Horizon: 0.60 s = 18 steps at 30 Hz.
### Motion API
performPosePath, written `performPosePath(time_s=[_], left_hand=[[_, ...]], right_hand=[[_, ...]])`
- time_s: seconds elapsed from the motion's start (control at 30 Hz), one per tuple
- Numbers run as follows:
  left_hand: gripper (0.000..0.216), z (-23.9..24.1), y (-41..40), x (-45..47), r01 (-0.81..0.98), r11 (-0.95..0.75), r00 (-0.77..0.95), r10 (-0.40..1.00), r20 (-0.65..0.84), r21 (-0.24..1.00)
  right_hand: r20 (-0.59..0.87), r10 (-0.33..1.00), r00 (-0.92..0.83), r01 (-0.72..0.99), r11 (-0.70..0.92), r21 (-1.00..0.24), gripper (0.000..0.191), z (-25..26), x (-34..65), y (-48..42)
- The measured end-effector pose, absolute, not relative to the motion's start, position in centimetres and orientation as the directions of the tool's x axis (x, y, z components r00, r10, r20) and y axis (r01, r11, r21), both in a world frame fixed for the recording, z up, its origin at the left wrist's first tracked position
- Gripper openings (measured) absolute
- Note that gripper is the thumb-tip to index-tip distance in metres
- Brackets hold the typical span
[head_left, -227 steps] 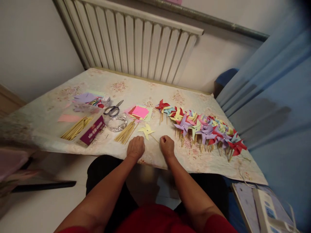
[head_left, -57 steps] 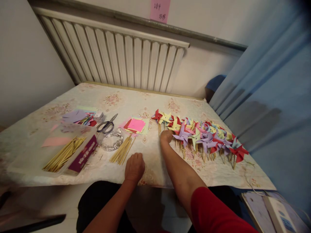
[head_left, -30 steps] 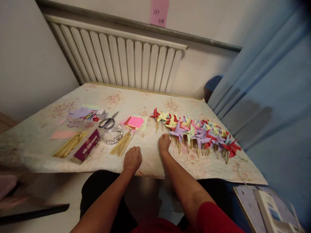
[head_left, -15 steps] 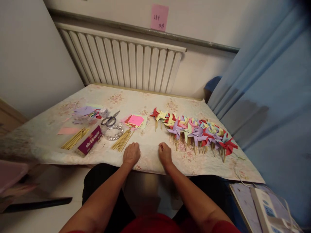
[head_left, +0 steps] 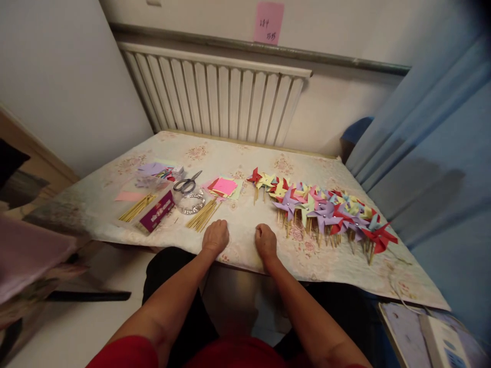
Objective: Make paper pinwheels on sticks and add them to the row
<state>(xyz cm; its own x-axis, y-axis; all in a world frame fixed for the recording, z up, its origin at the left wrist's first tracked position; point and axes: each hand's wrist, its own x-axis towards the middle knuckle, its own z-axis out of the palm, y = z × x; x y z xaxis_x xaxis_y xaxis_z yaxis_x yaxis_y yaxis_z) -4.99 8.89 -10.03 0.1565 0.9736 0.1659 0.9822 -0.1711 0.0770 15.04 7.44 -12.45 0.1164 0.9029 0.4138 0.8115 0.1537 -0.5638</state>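
My left hand (head_left: 215,237) rests on the table near its front edge, curled into a loose fist with nothing seen in it. A bundle of thin wooden sticks (head_left: 202,215) lies just beyond it, apart from the fingers. My right hand (head_left: 266,240) is also closed in a fist on the cloth, with nothing showing in it. To its right stand rows of paper pinwheels (head_left: 326,213) on sticks, in red, yellow, purple and pink. A stack of coloured paper squares (head_left: 225,187), pink on top, lies beyond both hands.
Left of the sticks are a round clear dish (head_left: 192,203) of small shiny pieces, black-handled scissors (head_left: 187,184) and a purple-sided box (head_left: 156,211) beside more sticks. The flowered tablecloth (head_left: 245,157) reaches back to a radiator (head_left: 218,97). A blue curtain (head_left: 433,138) hangs at right.
The view has shifted, so the table and things on it appear a little further right. Both hands stay closed on the cloth in about the same places.
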Motion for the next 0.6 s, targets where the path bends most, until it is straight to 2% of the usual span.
performPosePath(time_s=[0.6], left_hand=[[0.023,-10.05,8.74,-5.06,0.981,-0.178,0.162,0.972,0.173,0.08]], right_hand=[[0.413,0.904,0.111,0.833,0.142,-0.535,0.021,-12.1,14.83,7.22]])
